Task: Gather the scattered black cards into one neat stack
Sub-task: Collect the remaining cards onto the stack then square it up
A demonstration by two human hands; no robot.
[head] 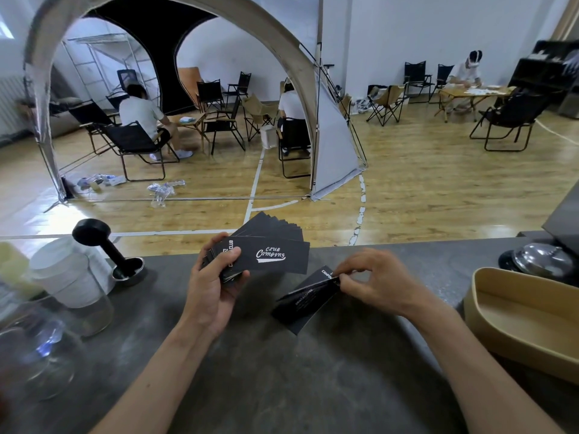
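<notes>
Near the far edge of the grey stone worktop (282,386), the left hand (216,286) grips a fanned bundle of black printed cards (269,245). The right hand (376,283) pinches a few more black cards (307,303) just beside it, their lower ends touching the worktop.

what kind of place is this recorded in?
Probably an indoor sports hall staged as a camping-themed set: wooden floor with painted court lines, a grey arched tent frame, black folding camp chairs, and black "Club Camping" cards.

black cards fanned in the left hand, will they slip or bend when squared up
The fanned cards are splayed unevenly, so they probably slide over each other easily. They jut past the left hand without drooping, so likely fairly stiff. The few under the right hand look thin and light, apt to skid on the smooth counter.
</notes>
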